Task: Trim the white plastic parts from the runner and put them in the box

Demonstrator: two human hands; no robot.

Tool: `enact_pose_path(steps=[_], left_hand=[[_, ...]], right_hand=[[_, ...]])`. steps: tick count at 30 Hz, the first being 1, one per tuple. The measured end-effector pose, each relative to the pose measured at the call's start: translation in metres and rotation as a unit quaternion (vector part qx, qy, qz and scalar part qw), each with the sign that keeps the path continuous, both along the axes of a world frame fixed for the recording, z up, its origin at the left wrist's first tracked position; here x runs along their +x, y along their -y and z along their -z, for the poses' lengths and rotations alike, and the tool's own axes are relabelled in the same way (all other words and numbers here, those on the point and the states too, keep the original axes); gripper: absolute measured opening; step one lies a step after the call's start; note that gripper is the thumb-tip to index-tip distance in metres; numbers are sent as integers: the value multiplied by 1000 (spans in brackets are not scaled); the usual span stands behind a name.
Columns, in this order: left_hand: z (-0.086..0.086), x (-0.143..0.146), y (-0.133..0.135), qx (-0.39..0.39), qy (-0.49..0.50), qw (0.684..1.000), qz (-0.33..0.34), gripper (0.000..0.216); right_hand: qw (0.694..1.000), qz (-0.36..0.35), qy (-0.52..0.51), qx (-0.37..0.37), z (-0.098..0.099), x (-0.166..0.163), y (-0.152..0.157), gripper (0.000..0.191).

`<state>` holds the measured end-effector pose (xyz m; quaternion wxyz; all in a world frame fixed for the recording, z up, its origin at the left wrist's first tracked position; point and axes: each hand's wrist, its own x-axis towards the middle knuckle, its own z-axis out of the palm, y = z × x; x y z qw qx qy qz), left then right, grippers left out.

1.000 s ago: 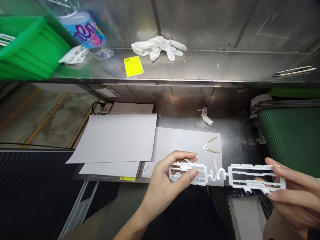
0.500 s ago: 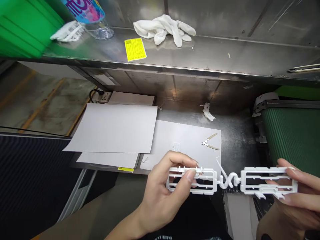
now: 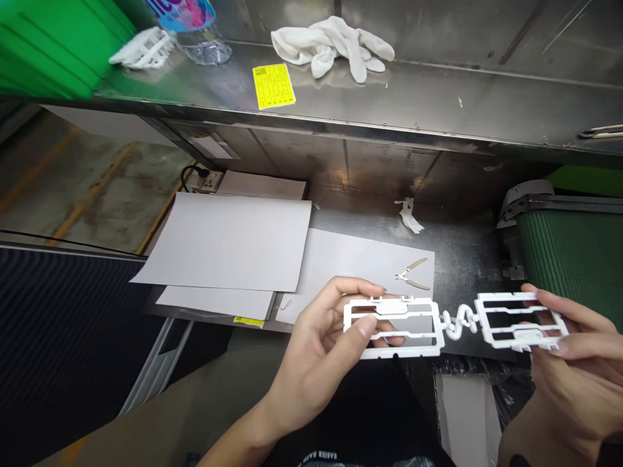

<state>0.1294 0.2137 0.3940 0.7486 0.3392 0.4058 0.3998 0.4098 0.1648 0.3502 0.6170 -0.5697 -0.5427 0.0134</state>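
Both hands [image 3: 321, 337] [image 3: 574, 350] hold a white plastic frame [image 3: 452, 319]; yellow label [image 3: 274, 85] print unreadable.

The white plastic frame [image 3: 452, 321] now lies flatter, its open windows facing up, and sits a bit higher than a moment ago. The left hand [image 3: 321, 344] and right hand [image 3: 569, 350] have turned it over.

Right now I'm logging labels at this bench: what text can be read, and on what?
Bottle label: purple letters, cut off by the frame edge, unreadable.
Yellow card: printed lines, too small to read.
Yellow tag under the sheets: no text legible.
Clothing at the bottom edge: white letters, cut off and blurred.
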Motion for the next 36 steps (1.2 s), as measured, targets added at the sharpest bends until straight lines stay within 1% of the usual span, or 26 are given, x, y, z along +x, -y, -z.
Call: enact_pose_path(steps=[2, 5, 9, 12, 14, 16, 19, 21, 22, 25, 30, 33, 36], left_hand=[[0, 0, -1, -10, -1, 1000, -12, 23], [2, -1, -2, -14, 2, 1000, -6, 23], [3, -3, -4, -7, 10, 1000, 12, 23], [0, 0, -4, -20, -1, 999, -27, 22], [-2, 2, -4, -31, -36, 997, -54, 22], [-4, 1, -4, -38, -97, 993, -63, 27], [1, -5, -8, -34, -204, 978, -38, 37], [6, -9, -11, -39, -247, 968, -20, 42], [9, -10, -12, -48, -258, 965, -21, 43], [12, -9, -13, -85, -259, 961, -44, 48], [12, -7, -13, -133, -233, 960, -77, 57], [12, -6, -14, -163, -231, 957, -69, 61], [12, -5, -15, -171, -231, 955, -66, 60]], right_hand=[[999, -10, -32, 7, -5, -7, -4, 38], [999, -5, -50, 8, -8, -12, -6, 39], [999, -13, -30, 24, -4, -8, -5, 40], [998, -4, 12, 54, 1, -1, -3, 42], [996, -27, 56, 66, 4, 1, -2, 40], [993, -68, 71, 62, 3, 0, 0, 41], [990, -124, 44, 40, -1, -9, -2, 52], [985, -163, 36, 38, -4, -16, -5, 59], [983, -178, 33, 39, -5, -18, -7, 61], [975, -214, 29, 44, -9, -22, -12, 64], [969, -236, 43, 56, -8, -24, -16, 62], [965, -243, 46, 90, -5, -26, -17, 61], [966, -237, 59, 86, -3, -27, -18, 62]])
